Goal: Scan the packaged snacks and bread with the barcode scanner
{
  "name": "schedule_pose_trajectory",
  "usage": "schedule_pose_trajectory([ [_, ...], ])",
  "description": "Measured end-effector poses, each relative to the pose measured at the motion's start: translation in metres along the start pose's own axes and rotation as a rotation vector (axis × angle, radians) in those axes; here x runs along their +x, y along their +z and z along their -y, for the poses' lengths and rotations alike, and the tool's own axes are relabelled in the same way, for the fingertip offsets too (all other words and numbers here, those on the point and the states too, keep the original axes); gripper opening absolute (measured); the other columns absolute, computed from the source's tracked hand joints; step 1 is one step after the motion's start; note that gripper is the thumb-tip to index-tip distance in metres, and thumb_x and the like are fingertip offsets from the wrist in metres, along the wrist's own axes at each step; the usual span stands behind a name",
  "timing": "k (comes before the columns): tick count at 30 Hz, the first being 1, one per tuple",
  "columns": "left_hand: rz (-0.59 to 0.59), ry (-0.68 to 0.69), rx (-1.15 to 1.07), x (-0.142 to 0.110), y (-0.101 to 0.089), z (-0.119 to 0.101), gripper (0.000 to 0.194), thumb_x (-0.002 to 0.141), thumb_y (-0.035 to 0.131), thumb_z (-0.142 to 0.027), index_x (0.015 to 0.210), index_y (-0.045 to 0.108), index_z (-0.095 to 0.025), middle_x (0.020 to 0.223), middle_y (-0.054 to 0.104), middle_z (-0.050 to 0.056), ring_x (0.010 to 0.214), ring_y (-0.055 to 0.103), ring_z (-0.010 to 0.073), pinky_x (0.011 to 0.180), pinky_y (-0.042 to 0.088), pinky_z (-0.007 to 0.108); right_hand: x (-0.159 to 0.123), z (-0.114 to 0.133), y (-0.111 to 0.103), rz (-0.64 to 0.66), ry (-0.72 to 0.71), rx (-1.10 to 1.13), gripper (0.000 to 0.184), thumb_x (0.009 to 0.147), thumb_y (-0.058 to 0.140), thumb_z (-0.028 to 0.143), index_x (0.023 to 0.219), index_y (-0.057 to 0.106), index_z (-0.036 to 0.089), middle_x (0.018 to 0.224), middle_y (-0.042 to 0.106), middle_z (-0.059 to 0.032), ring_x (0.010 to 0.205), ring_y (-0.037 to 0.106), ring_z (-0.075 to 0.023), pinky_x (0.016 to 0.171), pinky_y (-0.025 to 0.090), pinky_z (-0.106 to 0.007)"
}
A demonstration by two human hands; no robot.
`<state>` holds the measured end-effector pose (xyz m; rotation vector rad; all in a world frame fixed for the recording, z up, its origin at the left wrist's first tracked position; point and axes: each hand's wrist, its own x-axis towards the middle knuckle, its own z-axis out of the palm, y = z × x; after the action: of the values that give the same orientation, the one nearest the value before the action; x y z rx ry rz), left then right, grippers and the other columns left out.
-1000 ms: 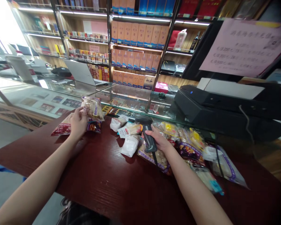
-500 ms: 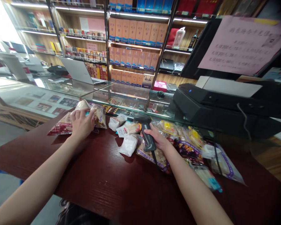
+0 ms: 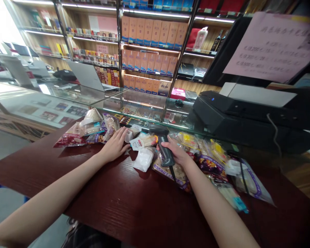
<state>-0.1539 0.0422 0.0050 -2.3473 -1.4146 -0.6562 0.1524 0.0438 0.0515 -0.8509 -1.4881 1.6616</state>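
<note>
My right hand [image 3: 177, 151] is wrapped round the grip of a dark barcode scanner [image 3: 166, 153], whose cable hangs from the handle. My left hand [image 3: 116, 146] lies low over the table, fingers stretched out, at a small white-wrapped packet [image 3: 129, 135]; whether it touches the packet I cannot tell. Between the hands are a packet with a white label [image 3: 136, 144] and a white plastic-wrapped bundle [image 3: 144, 159]. A purple-printed snack bag [image 3: 165, 170] lies partly under the scanner. Left of my left hand sits a pile of bagged food, with a red-printed bag [image 3: 71, 136] at its edge.
More food packets, among them a yellow one [image 3: 218, 150], lie beyond and right of my right arm on the dark wooden table [image 3: 124, 203]. A glass counter [image 3: 142, 110] borders the far edge. A black printer [image 3: 237, 110] stands at right, a laptop [image 3: 89, 77] behind.
My left hand has left the bagged pile on the left and moved right to the small white-wrapped packet. The right hand keeps the scanner in nearly the same place.
</note>
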Motion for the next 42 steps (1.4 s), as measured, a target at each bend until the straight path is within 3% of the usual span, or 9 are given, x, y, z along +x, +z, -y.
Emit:
schedule_pose_trajectory([
  [3,-0.028,-0.118,0.055,0.000,0.004,0.001,0.077,0.094,0.045,-0.048,0.148,0.029,0.004,0.152,0.034,0.030,0.141,0.034,0.0384,0.113,0.032,0.049,-0.001,0.003,0.002,0.009,0.012,0.010,0.036,0.075,0.069,0.044,0.098,0.067,0.017,0.078,0.065,-0.0025,0.059,0.053,-0.0101,0.050,0.043,-0.020],
  [7,0.015,-0.147,0.110,-0.001,0.009,-0.003,0.085,0.091,0.048,-0.052,0.149,0.026,0.005,0.137,0.053,0.029,0.136,0.039,0.0391,0.109,0.036,0.049,-0.003,0.008,0.007,-0.009,0.031,0.026,0.039,0.072,0.070,0.044,0.098,0.066,0.015,0.078,0.066,-0.0032,0.059,0.053,-0.0098,0.049,0.041,-0.020],
  [12,0.017,-0.180,0.149,-0.002,0.011,-0.007,0.084,0.090,0.050,-0.051,0.152,0.025,0.000,0.131,0.059,0.027,0.130,0.044,0.0398,0.101,0.039,0.049,-0.003,0.008,0.008,-0.016,-0.004,0.021,0.036,0.072,0.070,0.043,0.097,0.066,0.017,0.082,0.068,-0.0045,0.065,0.056,-0.0116,0.053,0.043,-0.020],
  [16,0.037,-0.125,0.147,-0.003,0.007,-0.006,0.071,0.091,0.051,-0.046,0.154,0.031,-0.020,0.139,0.057,0.015,0.128,0.047,0.0384,0.097,0.040,0.049,-0.002,0.007,0.006,0.004,0.007,0.016,0.035,0.073,0.070,0.044,0.094,0.066,0.016,0.080,0.068,-0.0044,0.061,0.054,-0.0101,0.050,0.041,-0.019],
  [19,0.049,-0.101,0.122,-0.003,0.004,-0.005,0.064,0.092,0.051,-0.043,0.152,0.036,-0.027,0.142,0.056,0.010,0.127,0.047,0.0381,0.097,0.040,0.050,-0.002,0.006,0.005,0.000,0.026,0.024,0.036,0.072,0.071,0.045,0.093,0.066,0.016,0.078,0.066,-0.0032,0.059,0.053,-0.0096,0.048,0.041,-0.019],
  [28,0.049,0.041,-0.043,-0.001,-0.004,0.003,0.062,0.093,0.052,-0.037,0.151,0.036,-0.024,0.142,0.056,0.011,0.122,0.057,0.0286,0.104,0.041,0.047,0.001,0.002,0.002,0.048,-0.029,0.003,0.035,0.076,0.069,0.044,0.095,0.068,0.016,0.079,0.065,-0.0035,0.062,0.053,-0.0104,0.050,0.040,-0.020],
  [32,0.010,0.076,-0.110,-0.001,-0.002,0.005,0.057,0.095,0.047,-0.037,0.149,0.041,-0.021,0.143,0.055,0.012,0.122,0.058,0.0268,0.100,0.048,0.041,0.000,0.002,0.001,0.063,-0.006,0.023,0.033,0.077,0.068,0.044,0.099,0.067,0.018,0.081,0.065,-0.0027,0.063,0.054,-0.0107,0.052,0.041,-0.020],
  [37,-0.085,-0.010,-0.224,-0.002,-0.004,0.003,0.050,0.097,0.043,-0.036,0.145,0.047,-0.022,0.136,0.060,0.011,0.121,0.059,0.0244,0.101,0.049,0.039,0.000,0.002,0.001,0.047,0.006,0.025,0.031,0.077,0.069,0.043,0.097,0.067,0.019,0.080,0.064,-0.0021,0.063,0.054,-0.0104,0.052,0.041,-0.020],
  [42,-0.214,-0.253,-0.433,-0.001,-0.015,0.000,0.047,0.093,0.051,-0.041,0.134,0.057,-0.021,0.119,0.067,0.010,0.103,0.065,0.0221,0.091,0.052,0.036,0.000,0.003,0.002,0.021,0.006,0.019,0.034,0.074,0.070,0.044,0.095,0.066,0.018,0.078,0.065,-0.0032,0.064,0.054,-0.0114,0.050,0.041,-0.019],
])
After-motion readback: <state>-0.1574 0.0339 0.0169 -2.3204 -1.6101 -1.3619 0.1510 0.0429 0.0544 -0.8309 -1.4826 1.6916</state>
